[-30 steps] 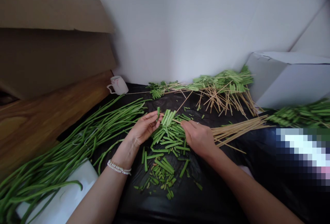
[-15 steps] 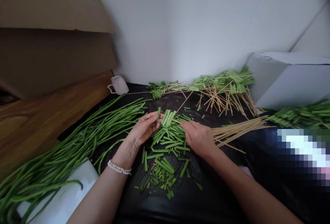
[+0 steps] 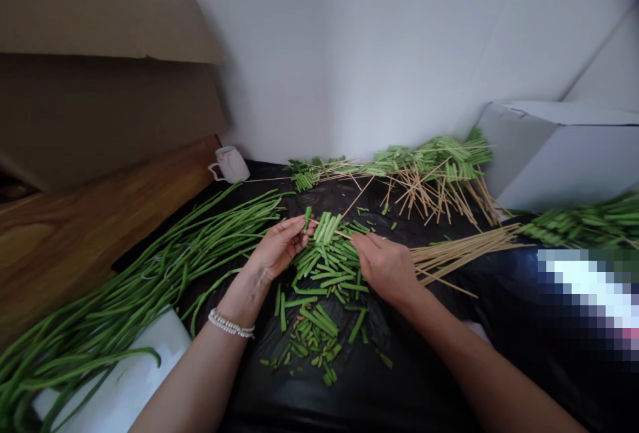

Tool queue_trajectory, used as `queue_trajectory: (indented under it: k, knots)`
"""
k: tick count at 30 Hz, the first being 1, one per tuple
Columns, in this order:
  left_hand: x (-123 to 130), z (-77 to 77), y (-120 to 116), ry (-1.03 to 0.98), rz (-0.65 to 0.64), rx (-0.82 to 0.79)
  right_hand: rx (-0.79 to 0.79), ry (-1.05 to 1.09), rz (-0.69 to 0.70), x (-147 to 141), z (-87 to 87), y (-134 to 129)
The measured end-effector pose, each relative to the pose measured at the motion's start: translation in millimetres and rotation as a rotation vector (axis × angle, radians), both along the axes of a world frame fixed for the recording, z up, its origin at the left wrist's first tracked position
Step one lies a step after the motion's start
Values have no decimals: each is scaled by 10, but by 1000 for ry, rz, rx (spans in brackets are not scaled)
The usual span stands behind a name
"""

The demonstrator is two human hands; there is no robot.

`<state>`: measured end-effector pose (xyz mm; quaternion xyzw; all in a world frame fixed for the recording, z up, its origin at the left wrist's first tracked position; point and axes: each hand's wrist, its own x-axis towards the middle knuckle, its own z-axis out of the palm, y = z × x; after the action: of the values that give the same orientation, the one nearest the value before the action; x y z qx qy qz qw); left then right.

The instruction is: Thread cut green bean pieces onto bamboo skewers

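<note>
Between the fingertips of my left hand [image 3: 284, 243] is a short cut piece of green bean [image 3: 307, 219], held upright at the tip of a thin wooden skewer [image 3: 344, 234]. My right hand [image 3: 384, 263] is closed round the skewer's other end. Several bean pieces [image 3: 327, 228] sit side by side, threaded on the skewer between my hands. Below it lies a loose pile of cut bean pieces [image 3: 327, 267], with smaller offcuts [image 3: 314, 343] nearer to me.
Long whole beans [image 3: 200, 240] lie on the left, partly over a white board [image 3: 150, 366]. Bare skewers [image 3: 464, 247] lie right, filled skewers [image 3: 439, 157] along the wall. A mug [image 3: 232, 165], a cardboard box [image 3: 110, 107] and a white box [image 3: 564, 153] stand around the black sheet [image 3: 399, 373].
The bean piece in my left fingers has tilted slightly and sits against the skewer's tip. Both hands have otherwise stayed almost where they were.
</note>
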<state>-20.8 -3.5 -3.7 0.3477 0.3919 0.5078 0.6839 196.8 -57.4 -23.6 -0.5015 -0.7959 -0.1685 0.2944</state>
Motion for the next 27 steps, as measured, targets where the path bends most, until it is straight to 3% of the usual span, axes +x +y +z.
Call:
queue_trajectory:
  k: [18,27]
  knots:
    - [10,-72,1,134,27,82,-48,-33,-13,-17,-46,-8]
    - [-9,-30,-4,84,22,43,-53,-14,8,-17,-27,-12]
